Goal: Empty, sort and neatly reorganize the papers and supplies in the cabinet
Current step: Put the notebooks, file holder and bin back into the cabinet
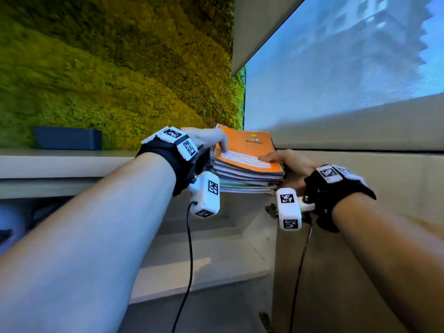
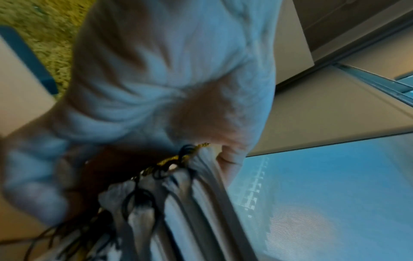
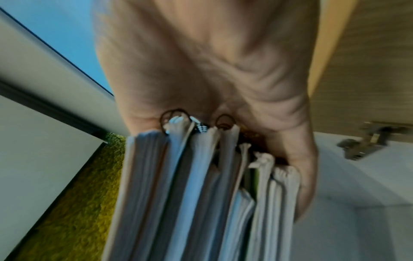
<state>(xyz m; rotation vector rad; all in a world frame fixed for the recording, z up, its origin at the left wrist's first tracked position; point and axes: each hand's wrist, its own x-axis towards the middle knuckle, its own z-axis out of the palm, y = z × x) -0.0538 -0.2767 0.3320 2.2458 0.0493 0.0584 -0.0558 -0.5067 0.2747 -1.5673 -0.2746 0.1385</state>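
A stack of several spiral notebooks [image 1: 247, 169], topped by an orange one marked SPIRAL, hangs in the air in front of the open cabinet. My left hand [image 1: 211, 145] grips its left side, thumb on the orange cover and fingers beneath. My right hand [image 1: 286, 164] grips the right side the same way. In the left wrist view the left hand [image 2: 170, 84] curls round the wire-bound edges of the notebooks [image 2: 170, 211]. In the right wrist view the right hand [image 3: 223, 70] clamps the page edges of the stack [image 3: 190, 185].
The cabinet top [image 1: 60, 162] runs along the left with a dark blue box [image 1: 68, 139] on it, against a green moss wall [image 1: 108, 68]. An open cabinet door [image 1: 336, 272] with a hinge [image 3: 366, 143] stands on the right. A pale shelf [image 1: 197, 260] lies below. A window blind [image 1: 348, 80] is behind.
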